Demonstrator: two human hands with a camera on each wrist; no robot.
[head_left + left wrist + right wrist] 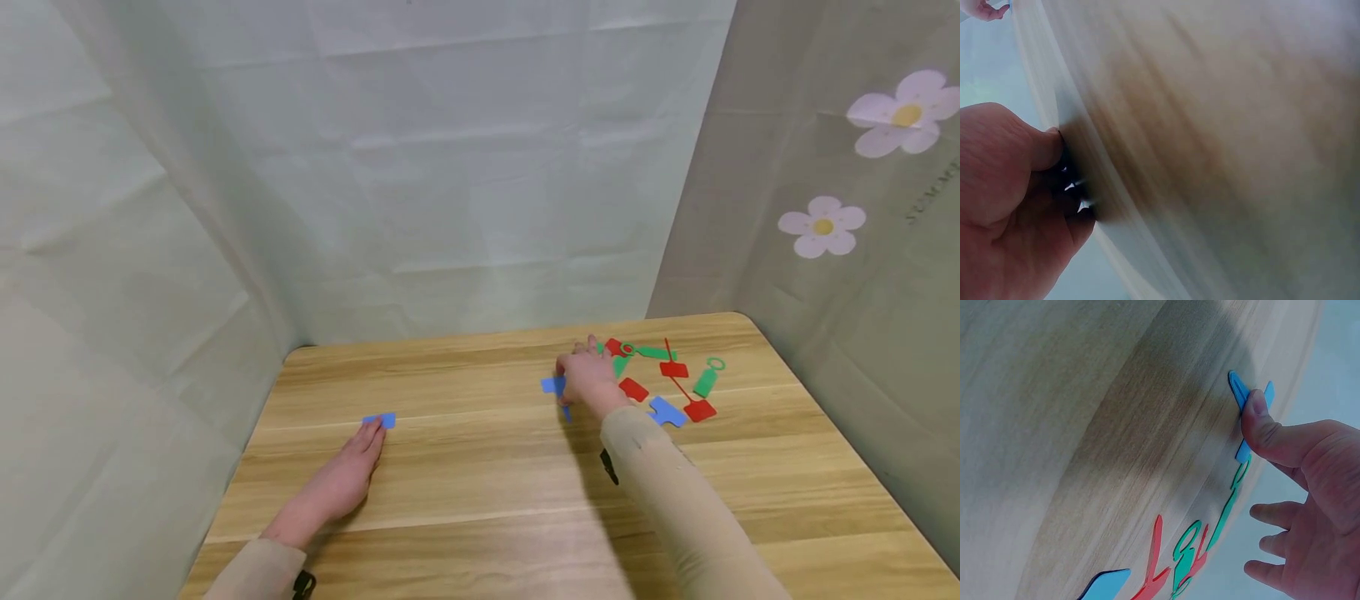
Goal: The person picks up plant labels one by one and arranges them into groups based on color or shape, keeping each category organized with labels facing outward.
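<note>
**Sorting coloured tags: one blue piece set apart, the rest in the heap**

Watching from my console, I see my left hand point(341, 479) lying flat on the wooden table point(465, 467), fingers straight, fingertips touching a lone blue tag point(381, 420) well apart from the others. It holds nothing. My right hand point(588, 379) is at the near edge of the heap, its thumb point(1259, 412) pressing a second blue tag point(1242, 400) against the tabletop while the other fingers hang loosely spread; I cannot tell whether it has been lifted at all. Just beyond lie the red tags point(697, 408), the green tags point(705, 379) and one more blue piece point(666, 412), mingled and touching. I judge the job barely begun: one blue separated, a second in hand, everything else unsorted.
</note>
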